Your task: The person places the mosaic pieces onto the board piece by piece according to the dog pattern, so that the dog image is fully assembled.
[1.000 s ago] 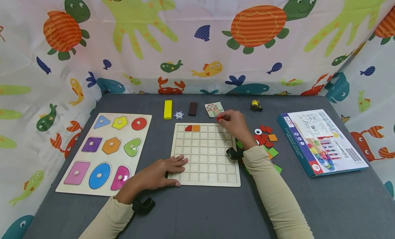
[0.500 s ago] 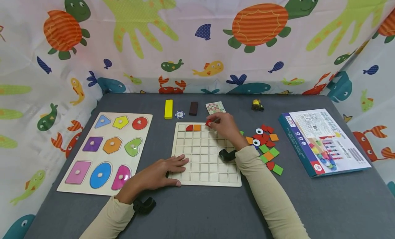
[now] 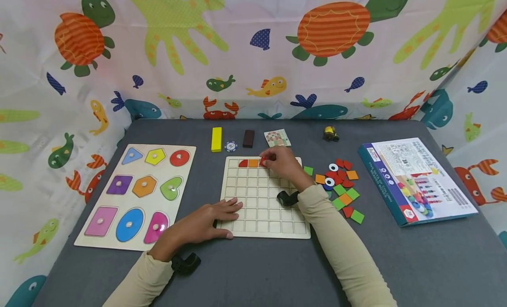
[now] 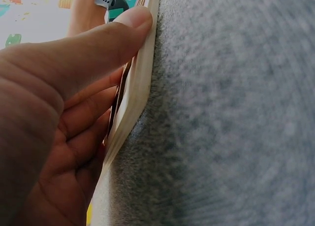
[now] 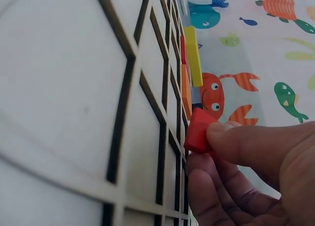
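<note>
My right hand pinches a small red tile between thumb and fingers, right at the top row of the wooden grid board. In that row, just left of the held tile, lie an orange square tile and a red tile with a curved side. My left hand rests on the board's left edge, fingers stretched over it. In the left wrist view, the thumb lies along the board's side.
Loose red, green and orange tiles lie right of the board. A box stands beyond them. Left is a shape puzzle. Behind the board are a yellow block, poker chip, dark block, picture card and toy vehicle.
My right hand has carried the red tile left along the top row, from the board's back right to beside the orange tile. The left hand stays in place.
</note>
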Tool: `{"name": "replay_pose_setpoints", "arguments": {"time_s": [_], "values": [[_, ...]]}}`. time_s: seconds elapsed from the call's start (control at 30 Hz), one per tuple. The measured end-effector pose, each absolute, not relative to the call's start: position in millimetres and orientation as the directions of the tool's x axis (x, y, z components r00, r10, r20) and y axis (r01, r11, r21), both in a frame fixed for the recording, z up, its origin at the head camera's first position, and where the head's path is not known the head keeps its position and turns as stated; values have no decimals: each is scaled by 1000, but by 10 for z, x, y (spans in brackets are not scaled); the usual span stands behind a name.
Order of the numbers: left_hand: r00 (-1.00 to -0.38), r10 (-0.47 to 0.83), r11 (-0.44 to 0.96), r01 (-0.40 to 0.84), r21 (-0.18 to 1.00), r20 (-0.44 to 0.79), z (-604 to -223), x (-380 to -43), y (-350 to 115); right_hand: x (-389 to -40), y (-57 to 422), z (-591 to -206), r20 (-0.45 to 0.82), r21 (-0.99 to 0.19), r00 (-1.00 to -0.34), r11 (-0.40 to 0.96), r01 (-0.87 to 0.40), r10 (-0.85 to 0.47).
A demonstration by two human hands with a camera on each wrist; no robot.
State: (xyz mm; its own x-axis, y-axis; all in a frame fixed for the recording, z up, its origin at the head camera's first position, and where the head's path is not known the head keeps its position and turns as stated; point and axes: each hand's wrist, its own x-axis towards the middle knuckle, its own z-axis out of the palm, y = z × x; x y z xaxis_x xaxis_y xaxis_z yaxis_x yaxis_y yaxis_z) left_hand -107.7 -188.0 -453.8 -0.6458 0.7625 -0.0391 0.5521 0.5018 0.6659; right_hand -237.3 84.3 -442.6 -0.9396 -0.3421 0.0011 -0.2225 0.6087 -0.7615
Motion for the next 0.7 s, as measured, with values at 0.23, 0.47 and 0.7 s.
{"name": "replay_pose_setpoints", "arguments": {"time_s": [0.23,0.47,0.7], "values": [[-638,770,488,564,666,-24,-4526,-1073,-1870,-2376,822,-4385,-25,-741,-932,632,-225,-361],[-636,772,479,564,673,-16,-4529,-1082,-1860,-2395,805,-4367,-61,-703,-930,677,-217,-361],[-653,755,508,527,682,-58,-4524,-1079,-1866,-2385,835,-4338,-79,-713,-929,672,-200,-361]]}}
